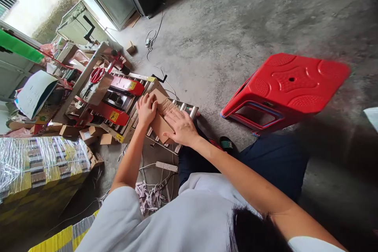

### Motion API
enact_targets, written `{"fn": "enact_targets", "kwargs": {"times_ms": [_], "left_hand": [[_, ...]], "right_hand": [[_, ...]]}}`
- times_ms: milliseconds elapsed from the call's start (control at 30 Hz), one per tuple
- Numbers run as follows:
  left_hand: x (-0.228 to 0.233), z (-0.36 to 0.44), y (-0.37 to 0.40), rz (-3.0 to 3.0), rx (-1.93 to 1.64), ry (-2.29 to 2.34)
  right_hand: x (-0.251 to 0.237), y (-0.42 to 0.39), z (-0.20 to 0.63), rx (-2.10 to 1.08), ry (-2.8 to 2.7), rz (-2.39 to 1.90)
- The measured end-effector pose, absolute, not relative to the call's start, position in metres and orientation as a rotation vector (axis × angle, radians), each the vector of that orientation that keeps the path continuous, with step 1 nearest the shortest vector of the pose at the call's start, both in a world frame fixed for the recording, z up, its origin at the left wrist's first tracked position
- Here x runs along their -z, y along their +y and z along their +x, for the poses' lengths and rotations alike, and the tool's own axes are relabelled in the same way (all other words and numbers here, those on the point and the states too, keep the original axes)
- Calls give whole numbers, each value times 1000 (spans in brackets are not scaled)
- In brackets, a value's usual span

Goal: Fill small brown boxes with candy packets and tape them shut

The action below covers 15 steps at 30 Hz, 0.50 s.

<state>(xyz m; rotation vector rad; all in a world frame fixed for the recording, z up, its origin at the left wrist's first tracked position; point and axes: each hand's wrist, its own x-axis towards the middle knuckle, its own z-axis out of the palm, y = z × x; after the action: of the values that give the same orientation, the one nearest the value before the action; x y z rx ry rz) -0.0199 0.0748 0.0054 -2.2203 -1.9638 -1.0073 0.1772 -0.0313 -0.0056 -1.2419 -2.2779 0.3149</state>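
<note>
A small brown cardboard box [162, 115] lies on the metal rollers [189, 109] of a carton sealing machine with red side guards [113, 115]. My left hand [146, 109] presses on the box's far flap, fingers curled over its edge. My right hand [180, 126] lies flat on the box's near side, fingers spread. Both hands push the flaps down.
A red plastic stool [288, 86] lies tipped on the concrete floor to the right. Small cardboard boxes [88, 134] lie beside the machine. A wrapped pallet of yellow cartons [38, 165] stands at left. A power strip [166, 166] and cables lie below the rollers.
</note>
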Motion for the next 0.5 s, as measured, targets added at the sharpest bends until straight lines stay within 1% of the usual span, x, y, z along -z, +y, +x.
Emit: {"fn": "enact_targets", "kwargs": {"times_ms": [67, 167, 233, 300, 400, 500], "left_hand": [[-1, -22, 71, -2258, 957, -1949], [5, -18, 60, -2181, 1129, -1944], [9, -8, 40, -2188, 1164, -1960], [12, 6, 8, -2320, 1044, -1914], [16, 26, -39, -2571, 766, -1667], [18, 35, -58, -2574, 699, -1600]], "right_hand": [[2, -31, 176, -365, -2181, -1289], [-1, -32, 169, -366, -1997, -1452], [0, -32, 169, -406, -1959, -1436], [2, -28, 177, -561, -1928, -1314], [3, -21, 193, -912, -1806, -1104], [1, -16, 202, -1084, -1701, -1027]]}}
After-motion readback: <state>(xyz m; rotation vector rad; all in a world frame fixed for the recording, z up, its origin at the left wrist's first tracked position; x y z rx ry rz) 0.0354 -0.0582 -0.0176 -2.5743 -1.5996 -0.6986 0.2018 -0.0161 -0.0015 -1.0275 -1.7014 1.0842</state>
